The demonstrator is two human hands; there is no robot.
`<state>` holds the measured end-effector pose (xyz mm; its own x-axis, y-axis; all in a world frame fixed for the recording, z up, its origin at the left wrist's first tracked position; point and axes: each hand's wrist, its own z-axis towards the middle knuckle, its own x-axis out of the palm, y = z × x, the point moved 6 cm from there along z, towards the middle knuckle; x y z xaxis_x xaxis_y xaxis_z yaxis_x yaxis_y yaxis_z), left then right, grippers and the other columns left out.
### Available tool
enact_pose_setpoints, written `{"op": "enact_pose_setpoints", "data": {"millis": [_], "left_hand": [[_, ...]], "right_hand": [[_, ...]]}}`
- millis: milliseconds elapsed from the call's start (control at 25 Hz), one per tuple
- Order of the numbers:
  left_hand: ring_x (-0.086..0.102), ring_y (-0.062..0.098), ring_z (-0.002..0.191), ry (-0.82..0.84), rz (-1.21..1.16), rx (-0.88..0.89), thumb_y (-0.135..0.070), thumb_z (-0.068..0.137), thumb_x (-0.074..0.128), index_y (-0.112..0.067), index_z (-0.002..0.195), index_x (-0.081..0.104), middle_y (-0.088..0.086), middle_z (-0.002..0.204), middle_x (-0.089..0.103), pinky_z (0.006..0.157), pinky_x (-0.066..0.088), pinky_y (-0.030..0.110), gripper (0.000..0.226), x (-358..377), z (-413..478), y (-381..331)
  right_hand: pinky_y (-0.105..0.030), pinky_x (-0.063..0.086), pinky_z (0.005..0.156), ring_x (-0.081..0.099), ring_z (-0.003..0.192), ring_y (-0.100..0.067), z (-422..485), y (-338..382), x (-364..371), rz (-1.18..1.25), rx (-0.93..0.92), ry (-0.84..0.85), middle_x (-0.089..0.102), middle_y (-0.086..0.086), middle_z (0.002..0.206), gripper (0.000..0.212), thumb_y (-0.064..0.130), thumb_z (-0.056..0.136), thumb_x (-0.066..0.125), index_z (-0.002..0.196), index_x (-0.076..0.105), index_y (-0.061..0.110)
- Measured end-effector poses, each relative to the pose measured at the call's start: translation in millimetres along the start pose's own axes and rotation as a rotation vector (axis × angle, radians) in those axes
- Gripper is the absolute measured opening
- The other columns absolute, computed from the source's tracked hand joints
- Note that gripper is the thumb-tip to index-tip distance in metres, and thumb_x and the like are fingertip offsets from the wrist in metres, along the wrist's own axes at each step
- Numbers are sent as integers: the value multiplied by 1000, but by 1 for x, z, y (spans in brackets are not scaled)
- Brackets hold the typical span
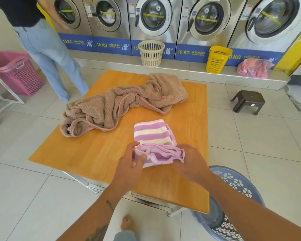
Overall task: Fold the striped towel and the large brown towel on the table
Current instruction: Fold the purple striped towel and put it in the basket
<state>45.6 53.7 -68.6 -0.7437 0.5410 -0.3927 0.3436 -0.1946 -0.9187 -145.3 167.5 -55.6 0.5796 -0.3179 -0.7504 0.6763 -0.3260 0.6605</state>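
Far left: pink hamper (16, 72) on a side bench, and another person (47, 54) standing at the washers (151, 16). Neither is part of this job.

Brown towel (122, 105): crumpled in a long heap across the far-left half of the table (76, 153), one end trailing at the left edge. Not yet folded. It lies well apart from the working spot, which I'd guess is to leave flat wood free for the smaller piece.

Left hand (129, 164): at the near-left corner of the striped towel (151, 134), thumb over the top of the raised flap and fingers curled in beneath it, pinching the layers. Likely there to keep the stacked edges lined up while the flap goes over.

Striped towel: near-centre of the table, right in front of the folder and already down to a small rectangle. The far part lies flat and the near part is lifted as a bunched flap. I'd call it the last fold, mid-way.

Right hand (189, 162): at the flap's right end, back of the hand up, fingertips buried in the hem. It looks like a pinch on the corner, though the fingertips are mostly hidden.

Right of that: a blue-grey basket (236, 185) sits against the table's near-right corner, probably where folded pieces go. A dark stool (248, 101) is further back.

Risk: the loose hem loops at the right end may skew the fold.
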Motion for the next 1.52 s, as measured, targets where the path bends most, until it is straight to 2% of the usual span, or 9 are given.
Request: {"op": "enact_pose_setpoints", "data": {"millis": [80, 240, 520, 640, 800, 920, 1200, 1360, 1520], "left_hand": [[59, 19, 74, -106, -9, 6, -26, 98, 56, -37, 127, 47, 2, 84, 66, 69, 51, 36, 32, -8, 18, -7], [57, 17, 70, -173, -162, -76, -39, 99, 49, -30, 136, 40, 1, 79, 60, 66, 45, 37, 39, -20, 81, 1], [49, 22, 123, 10, 225, 65, -18, 97, 51, -28, 149, 35, -1, 139, 52, 101, 40, 33, 55, 0, 161, 33], [49, 29, 111, 1, 475, 91, -22, 97, 49, -27, 146, 42, 5, 130, 52, 93, 41, 39, 50, 14, 176, 47], [50, 32, 95, -6, 681, 156, -32, 93, 40, -23, 138, 53, 9, 117, 57, 80, 46, 43, 48, 23, 184, 56], [52, 32, 93, 43, 746, 209, -36, 91, 32, -21, 139, 53, 9, 113, 58, 77, 48, 44, 54, 26, 186, 52], [48, 23, 105, 215, 451, -73, -33, 98, 41, -41, 155, 6, 4, 127, 45, 93, 44, 39, 67, 18, 160, 34], [53, 4, 94, 304, 111, -118, -18, 97, 47, -50, 151, 16, -1, 125, 44, 86, 46, 29, 70, 41, 154, 19], [45, -18, 96, 358, 66, -13, -15, 98, 48, -49, 151, 22, -5, 119, 43, 78, 39, 8, 68, 74, 151, -9]], "right_hand": [[-29, 42, 59, 52, 62, -9, 23, 9, -4, 180, 105, 34, 64, 4, 75, 5, 20, 87, 61, 87, 66, 22], [-23, 42, 63, 59, 79, -14, 74, 16, -8, 240, 232, -85, 66, 3, 86, 7, 25, 90, 62, 95, 62, 19], [-43, 50, 80, 60, 95, -31, 138, -14, 27, 65, 502, -60, 64, -6, 100, 24, 33, 92, 57, 112, 54, 19], [-48, 44, 94, 48, 118, -35, 141, -19, 37, -121, 542, -108, 48, -10, 130, 62, 32, 94, 51, 149, 24, 26], [-48, 35, 99, 34, 127, -32, 115, -17, 73, -428, 502, 115, 25, -7, 149, 69, 47, 93, 29, 155, 3, 32], [-48, 32, 100, 33, 126, -34, 108, -19, 75, -594, 573, 126, 16, -9, 154, 70, 54, 93, 20, 156, 0, 33], [-38, 41, 90, 48, 108, -30, 95, -15, 52, 40, 649, 74, 42, -7, 128, 76, 35, 93, 49, 154, 4, 40], [-35, 47, 88, 57, 106, -18, 91, -13, 46, 358, 662, -61, 58, 6, 122, 77, 12, 83, 55, 150, 24, 37], [-23, 49, 87, 58, 108, 3, 68, -26, 17, 454, 576, -212, 57, 22, 124, 75, 7, 81, 54, 140, 34, 50]]}}
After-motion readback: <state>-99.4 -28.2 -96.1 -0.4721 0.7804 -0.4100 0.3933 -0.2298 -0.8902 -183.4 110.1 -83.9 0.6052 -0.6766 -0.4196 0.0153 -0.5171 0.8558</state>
